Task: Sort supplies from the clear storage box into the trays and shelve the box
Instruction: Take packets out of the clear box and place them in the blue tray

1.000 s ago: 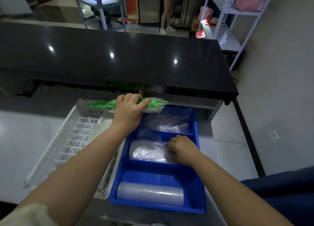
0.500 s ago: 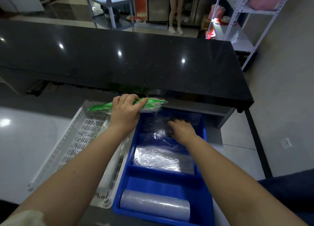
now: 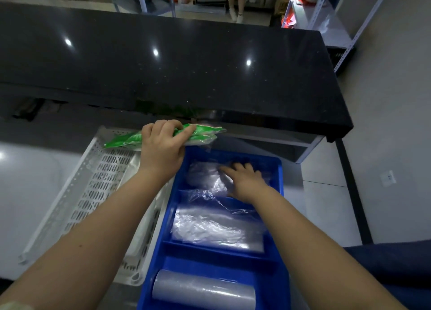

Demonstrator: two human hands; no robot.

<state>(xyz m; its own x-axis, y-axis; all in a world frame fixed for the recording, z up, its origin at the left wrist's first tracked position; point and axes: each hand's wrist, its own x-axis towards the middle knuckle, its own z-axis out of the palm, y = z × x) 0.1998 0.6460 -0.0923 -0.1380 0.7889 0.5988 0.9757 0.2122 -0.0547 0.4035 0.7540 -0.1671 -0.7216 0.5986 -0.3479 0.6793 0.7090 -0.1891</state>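
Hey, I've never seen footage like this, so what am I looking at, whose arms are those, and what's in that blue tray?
There is no machine here: the picture comes from one wide-angle camera worn on a person's head, looking down at their own bare arms. The left hand grips a green packet above the far end of a white slotted tray. The right hand rests on clear plastic bags in the far compartment of a blue tray. The middle compartment holds more clear bags, the near one a roll of clear film. Behind is a black counter.
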